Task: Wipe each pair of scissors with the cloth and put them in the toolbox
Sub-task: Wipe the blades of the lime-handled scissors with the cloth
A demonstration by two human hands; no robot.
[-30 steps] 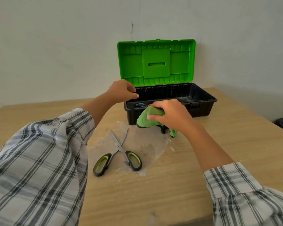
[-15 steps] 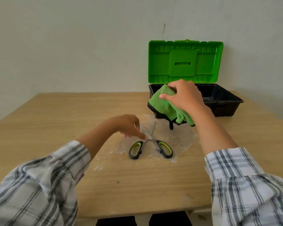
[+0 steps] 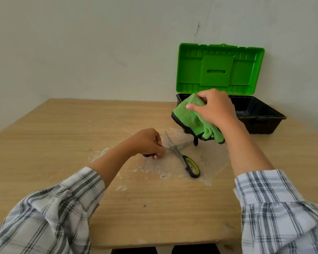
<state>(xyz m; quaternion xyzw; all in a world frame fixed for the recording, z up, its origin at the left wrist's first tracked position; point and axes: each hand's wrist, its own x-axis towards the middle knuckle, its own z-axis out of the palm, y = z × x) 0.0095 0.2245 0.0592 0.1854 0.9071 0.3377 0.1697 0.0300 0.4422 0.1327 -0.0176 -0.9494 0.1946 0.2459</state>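
Table (image 3: 62, 143): wood, white smears under scissors (image 3: 190, 165).
Wall (image 3: 99, 52): plain, off-white.
L hand (image 3: 147, 142): fingers curled on scissors.
R hand (image 3: 215, 107): pinches cloth (image 3: 188, 116).

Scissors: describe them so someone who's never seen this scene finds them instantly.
On the wooden table, in front of the open green-lidded toolbox, there is a whitish smeared patch. The scissors lie on it, blades spread, with the left hand gripping one handle. They are the only metal tool out: silver blades, black handles with yellow-green inserts.
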